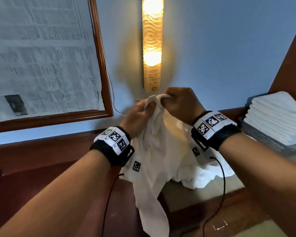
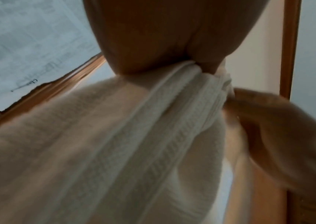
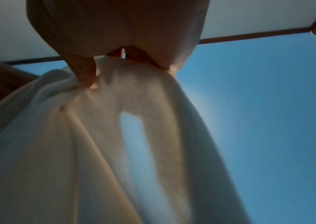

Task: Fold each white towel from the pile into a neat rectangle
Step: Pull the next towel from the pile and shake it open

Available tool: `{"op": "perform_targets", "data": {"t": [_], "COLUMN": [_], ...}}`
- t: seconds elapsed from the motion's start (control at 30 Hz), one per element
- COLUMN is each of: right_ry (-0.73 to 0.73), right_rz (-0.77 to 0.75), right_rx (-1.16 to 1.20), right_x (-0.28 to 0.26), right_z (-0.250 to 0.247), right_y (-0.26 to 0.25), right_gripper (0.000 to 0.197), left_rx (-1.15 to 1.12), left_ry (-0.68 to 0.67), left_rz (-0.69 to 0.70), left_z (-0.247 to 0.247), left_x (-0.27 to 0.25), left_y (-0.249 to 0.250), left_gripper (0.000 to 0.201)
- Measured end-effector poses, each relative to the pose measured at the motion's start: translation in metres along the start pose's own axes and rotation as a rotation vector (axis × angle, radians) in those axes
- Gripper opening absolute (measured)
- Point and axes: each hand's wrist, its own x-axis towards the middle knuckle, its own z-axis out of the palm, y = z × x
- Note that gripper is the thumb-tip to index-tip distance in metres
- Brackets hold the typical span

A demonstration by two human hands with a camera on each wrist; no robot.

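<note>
A white terry towel is held raised above the surface, in front of a blue wall. Its top is bunched between both hands and the remainder hangs in long, soft vertical folds, the lowest corner trailing below the surface edge.

The left hand is closed on the gathered top of the towel, the fingers curled round the cloth. In the left wrist view the towel shows a woven border band with a raised key pattern and a corded hem, pinched under the left hand.

The right hand grips the same bunched top just beside the left hand, with the cloth pinched between thumb and curled fingers. In the right wrist view a fingertip is pressed into the looped pile of the towel, which falls away in smooth pleats below the right hand.

Behind the held towel, a crumpled heap of loose white towels lies on the pale surface. At the right, a stack of folded white towels, flat rectangles with rounded fold edges, rests in a grey basket.

A textured amber wall lamp, tall and narrow, is lit on the wall. A wooden frame lined with newsprint is seen at the left.
</note>
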Motion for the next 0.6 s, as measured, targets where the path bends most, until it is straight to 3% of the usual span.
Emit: {"op": "perform_targets", "data": {"t": [0.1,0.17,0.3,0.37,0.43,0.53,0.6], "right_ry": [-0.059,-0.075,-0.092,-0.149,-0.094,0.046,0.049], "right_rz": [-0.01,0.049,0.389,0.555,0.658,0.598,0.465], "right_rx": [-0.11,-0.135,-0.177,-0.12,-0.018,0.072,0.188], "right_x": [-0.043,-0.072,-0.119,-0.143,-0.155,-0.138,-0.119], "right_z": [0.002,0.011,0.018,0.017,0.014,0.016,0.014], "right_y": [-0.019,-0.02,0.004,0.012,0.006,-0.027,-0.062], "right_gripper": [0.014,0.016,0.036,0.027,0.016,0.024,0.027], "left_rx": [-0.003,0.018,0.01,-0.01,-0.09,-0.149,-0.18], "left_ry": [0.005,-0.031,0.002,0.048,0.063,0.049,0.03], "left_rz": [0.012,0.034,-0.001,-0.072,-0.141,-0.186,-0.187], "left_z": [-0.023,-0.031,-0.056,-0.076,-0.089,-0.087,-0.079], "left_x": [-0.026,-0.043,-0.08,-0.096,-0.111,-0.129,-0.136], "left_y": [0.017,0.027,0.034,0.034,0.031,0.029,0.031], "left_gripper": [0.029,0.032,0.038,0.039,0.038,0.039,0.039]}}
